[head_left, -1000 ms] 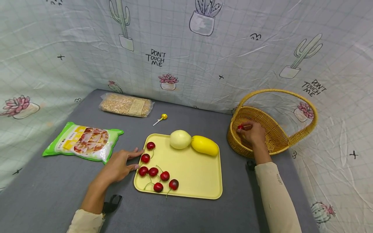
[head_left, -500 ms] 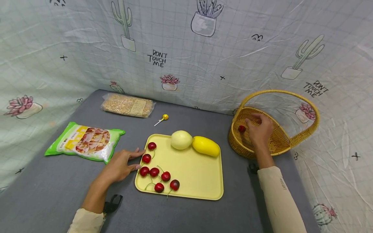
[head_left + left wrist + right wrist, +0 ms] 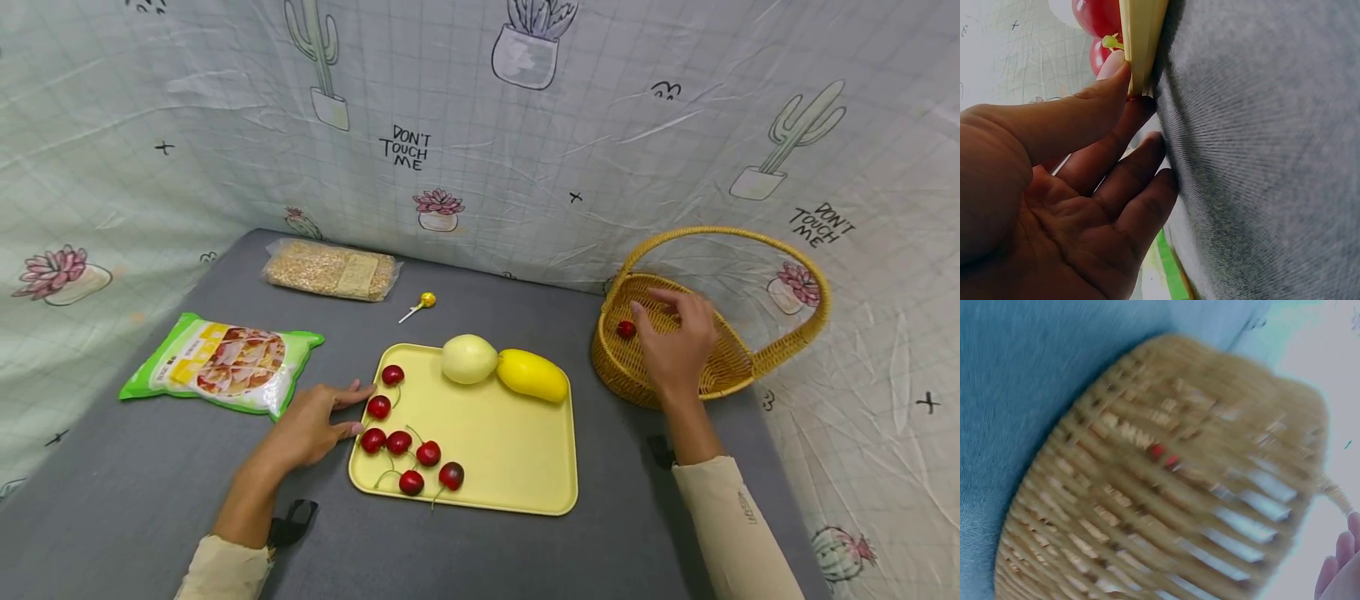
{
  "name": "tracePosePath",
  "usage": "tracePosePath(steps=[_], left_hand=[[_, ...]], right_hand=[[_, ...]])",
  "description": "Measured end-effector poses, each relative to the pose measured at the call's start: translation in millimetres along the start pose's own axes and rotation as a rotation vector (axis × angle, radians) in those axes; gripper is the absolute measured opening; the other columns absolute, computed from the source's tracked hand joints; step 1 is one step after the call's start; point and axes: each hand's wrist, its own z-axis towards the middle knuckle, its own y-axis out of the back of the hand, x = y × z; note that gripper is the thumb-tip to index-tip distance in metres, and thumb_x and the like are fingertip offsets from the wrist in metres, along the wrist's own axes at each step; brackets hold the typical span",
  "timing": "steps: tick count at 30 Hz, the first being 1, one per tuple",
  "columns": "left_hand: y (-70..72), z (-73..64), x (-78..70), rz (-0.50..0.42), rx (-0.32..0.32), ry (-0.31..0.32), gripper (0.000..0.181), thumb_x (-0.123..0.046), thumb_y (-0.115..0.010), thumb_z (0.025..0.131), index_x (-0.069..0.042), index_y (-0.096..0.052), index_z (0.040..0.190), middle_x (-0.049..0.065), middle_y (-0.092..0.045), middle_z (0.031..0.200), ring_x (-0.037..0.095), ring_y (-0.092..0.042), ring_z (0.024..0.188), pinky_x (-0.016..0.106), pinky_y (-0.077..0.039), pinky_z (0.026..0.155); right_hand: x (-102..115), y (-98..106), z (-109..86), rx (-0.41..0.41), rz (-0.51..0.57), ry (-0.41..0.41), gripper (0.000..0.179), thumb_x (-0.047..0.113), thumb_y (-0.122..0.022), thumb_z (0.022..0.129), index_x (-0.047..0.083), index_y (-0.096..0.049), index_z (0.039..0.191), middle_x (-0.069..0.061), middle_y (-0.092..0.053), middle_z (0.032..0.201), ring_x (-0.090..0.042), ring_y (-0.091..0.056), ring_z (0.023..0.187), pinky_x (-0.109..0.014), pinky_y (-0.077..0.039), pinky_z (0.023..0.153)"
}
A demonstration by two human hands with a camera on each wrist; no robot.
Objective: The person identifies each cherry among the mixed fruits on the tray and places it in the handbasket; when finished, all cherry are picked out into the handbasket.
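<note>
Red cherry (image 3: 626, 329) in the wicker basket (image 3: 618, 386)

So the right hand (image 3: 678, 343) hung over the basket at the right of the frame, thumb and fingers loosely parted, cherry just left of them. Lower left, the left hand (image 3: 306, 427) touched the yellow tray (image 3: 510, 450) along its left edge, fingers pretty relaxed. Seven more cherries (image 3: 399, 442) lay in there.
</note>
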Motion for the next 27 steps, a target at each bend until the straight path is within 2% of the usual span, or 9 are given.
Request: tracePosePath(steps=[6, 13, 19, 27], left_hand=[[0.5, 0.0, -0.7, 0.003, -0.001, 0.002, 0.056, -0.006, -0.082, 0.09, -0.007, -0.067, 0.144, 0.029, -0.058, 0.147, 0.052, -0.052, 0.142, 0.069, -0.042, 0.114], [-0.6, -0.4, 0.1, 0.0, -0.014, -0.007, 0.055, -0.005, -0.083, 0.089, -0.007, -0.068, 0.143, 0.03, -0.058, 0.146, 0.052, -0.051, 0.142, 0.068, -0.043, 0.113], [-1.8, -1.2, 0.5, -0.001, -0.022, -0.009, 0.055, -0.005, -0.083, 0.089, -0.007, -0.068, 0.142, 0.031, -0.058, 0.146, 0.052, -0.051, 0.142, 0.068, -0.044, 0.113], [-2.3, -1.4, 1.4, 0.009, -0.028, -0.012, 0.055, -0.005, -0.083, 0.089, -0.007, -0.068, 0.142, 0.031, -0.058, 0.146, 0.053, -0.05, 0.142, 0.069, -0.043, 0.113]], right_hand=[[31.5, 5.0, -13.4, 0.067, 0.042, 0.064, 0.028, 0.012, -0.09, 0.085, 0.003, -0.081, 0.11, -0.022, -0.074, 0.099, -0.038, -0.059, 0.09, -0.024, -0.038, 0.087], [64.9, 6.1, -33.8, 0.164, 0.161, 0.164, 0.033, 0.009, -0.093, 0.08, 0.005, -0.082, 0.11, -0.017, -0.075, 0.096, -0.034, -0.058, 0.089, -0.026, -0.04, 0.088], [88.9, 8.3, -53.3, 0.304, 0.204, 0.236, 0.045, 0.01, -0.094, 0.075, 0.011, -0.081, 0.118, -0.012, -0.076, 0.101, -0.027, -0.057, 0.089, -0.027, -0.042, 0.086], [117.8, 10.8, -81.0, 0.55, 0.19, 0.218, 0.047, 0.017, -0.096, 0.077, 0.015, -0.079, 0.121, -0.001, -0.077, 0.11, -0.021, -0.062, 0.095, -0.031, -0.045, 0.086]])
